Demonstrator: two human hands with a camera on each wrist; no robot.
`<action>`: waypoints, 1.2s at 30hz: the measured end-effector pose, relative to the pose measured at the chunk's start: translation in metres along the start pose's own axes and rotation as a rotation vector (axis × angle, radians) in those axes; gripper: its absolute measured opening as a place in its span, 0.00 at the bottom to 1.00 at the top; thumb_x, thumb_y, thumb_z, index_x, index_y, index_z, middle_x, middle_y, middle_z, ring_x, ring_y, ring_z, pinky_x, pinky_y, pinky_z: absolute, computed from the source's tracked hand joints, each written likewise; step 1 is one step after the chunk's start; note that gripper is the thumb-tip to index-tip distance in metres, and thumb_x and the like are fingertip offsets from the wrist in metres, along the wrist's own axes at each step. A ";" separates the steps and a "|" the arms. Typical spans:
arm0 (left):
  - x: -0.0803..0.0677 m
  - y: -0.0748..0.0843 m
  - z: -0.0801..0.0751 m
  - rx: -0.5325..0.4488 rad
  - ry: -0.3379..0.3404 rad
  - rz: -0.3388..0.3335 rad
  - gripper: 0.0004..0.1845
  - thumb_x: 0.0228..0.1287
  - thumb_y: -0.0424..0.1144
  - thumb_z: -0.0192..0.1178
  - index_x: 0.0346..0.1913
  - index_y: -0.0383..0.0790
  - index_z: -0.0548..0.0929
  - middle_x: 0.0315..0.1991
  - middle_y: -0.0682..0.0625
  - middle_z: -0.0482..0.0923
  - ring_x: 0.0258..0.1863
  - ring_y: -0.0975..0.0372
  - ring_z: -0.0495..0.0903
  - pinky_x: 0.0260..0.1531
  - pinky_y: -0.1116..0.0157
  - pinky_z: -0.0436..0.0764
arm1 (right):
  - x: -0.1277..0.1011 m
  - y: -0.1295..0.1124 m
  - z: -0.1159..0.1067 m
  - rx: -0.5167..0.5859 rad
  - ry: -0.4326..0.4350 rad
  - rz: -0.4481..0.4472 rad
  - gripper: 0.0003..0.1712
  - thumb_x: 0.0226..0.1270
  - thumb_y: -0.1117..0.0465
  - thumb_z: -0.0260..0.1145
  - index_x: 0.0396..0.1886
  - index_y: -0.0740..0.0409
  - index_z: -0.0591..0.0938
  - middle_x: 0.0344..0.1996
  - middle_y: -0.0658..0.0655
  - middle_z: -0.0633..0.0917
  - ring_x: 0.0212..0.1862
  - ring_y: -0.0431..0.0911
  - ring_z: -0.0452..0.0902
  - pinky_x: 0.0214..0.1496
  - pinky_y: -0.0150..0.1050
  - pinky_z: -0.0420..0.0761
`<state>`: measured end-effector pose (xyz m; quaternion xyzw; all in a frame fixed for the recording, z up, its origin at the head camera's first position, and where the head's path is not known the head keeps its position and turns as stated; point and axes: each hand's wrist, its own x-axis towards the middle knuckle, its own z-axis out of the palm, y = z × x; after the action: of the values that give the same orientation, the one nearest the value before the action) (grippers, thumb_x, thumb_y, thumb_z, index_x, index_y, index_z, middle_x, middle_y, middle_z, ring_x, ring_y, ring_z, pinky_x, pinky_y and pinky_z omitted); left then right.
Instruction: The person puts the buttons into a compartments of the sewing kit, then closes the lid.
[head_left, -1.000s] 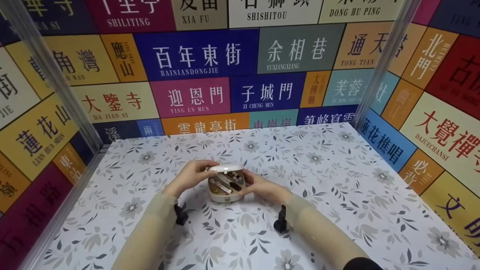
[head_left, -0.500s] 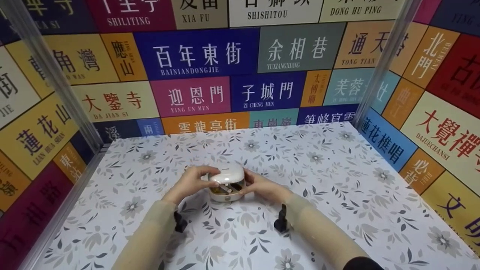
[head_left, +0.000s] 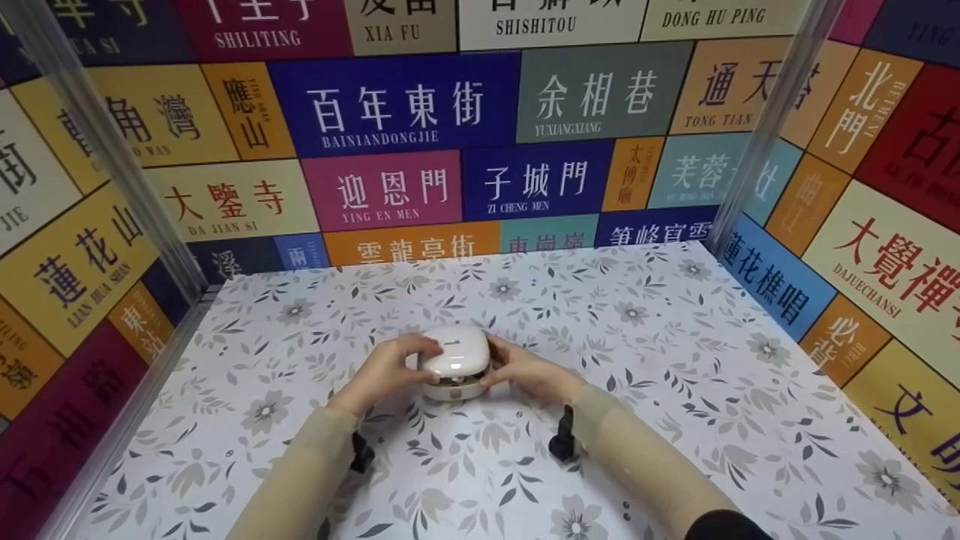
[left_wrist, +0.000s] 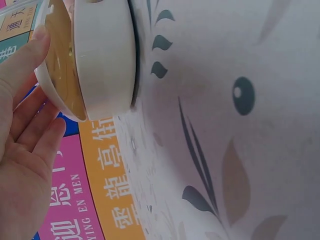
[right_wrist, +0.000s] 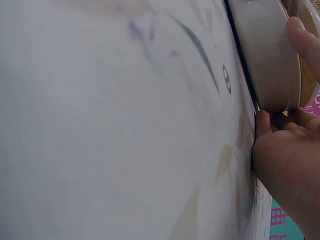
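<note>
We find a small white rounded plastic case with a hinged lid (head_left: pixel 454 362) resting on the floral-patterned white table covering (head_left: pixel 675 390), near the middle of the table, between the two hands. From the head view the lid appears lowered nearly onto the base; the left wrist view shows a narrow gap remaining between lid and base, with a tan inner surface visible there (left_wrist: pixel 62 60), so we cannot call it fully closed. The contents are hidden from every view. The left hand (head_left: pixel 390 369) has its fingers laid over the lid's left edge and top, lightly curved around it; in the left wrist view only the palm and parts of the fingers (left_wrist: pixel 22 150) show, the rest being cut off by the frame. The right hand (head_left: pixel 525 373) holds the case's right side, with the thumb on the lid edge and the fingers against the base at table level (right_wrist: pixel 285 150); its fingertips are partly hidden behind the case. The right wrist view is largely filled by blurred table surface, and the case (right_wrist: pixel 267 55) is cut off at the frame's edge. A small marking on the lid is too small to read. Colourful sign-printed wall panels (head_left: pixel 405 105) enclose the table.
</note>
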<state>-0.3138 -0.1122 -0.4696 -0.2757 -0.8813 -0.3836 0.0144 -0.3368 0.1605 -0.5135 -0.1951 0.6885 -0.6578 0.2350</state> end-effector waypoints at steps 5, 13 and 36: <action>-0.001 -0.001 0.003 0.029 -0.016 -0.003 0.24 0.49 0.39 0.75 0.52 0.46 0.85 0.56 0.53 0.79 0.62 0.57 0.71 0.67 0.55 0.63 | 0.000 0.001 0.000 -0.003 0.015 0.014 0.61 0.47 0.69 0.76 0.78 0.50 0.52 0.76 0.52 0.55 0.75 0.47 0.47 0.75 0.47 0.38; -0.007 -0.003 0.007 -0.010 -0.014 -0.022 0.24 0.50 0.36 0.74 0.53 0.49 0.84 0.58 0.54 0.77 0.63 0.58 0.69 0.68 0.54 0.60 | 0.001 0.002 0.000 -0.030 0.009 0.007 0.60 0.48 0.68 0.75 0.78 0.52 0.51 0.76 0.53 0.54 0.75 0.47 0.47 0.75 0.46 0.39; -0.015 0.002 0.010 0.045 -0.020 -0.044 0.22 0.54 0.40 0.72 0.54 0.48 0.83 0.62 0.55 0.74 0.66 0.58 0.66 0.68 0.55 0.60 | -0.003 0.000 0.004 -0.035 0.017 0.029 0.60 0.51 0.65 0.75 0.78 0.52 0.50 0.77 0.53 0.50 0.76 0.47 0.43 0.75 0.46 0.38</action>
<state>-0.2982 -0.1116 -0.4795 -0.2597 -0.8956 -0.3611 0.0036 -0.3323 0.1593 -0.5130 -0.1836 0.7047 -0.6437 0.2352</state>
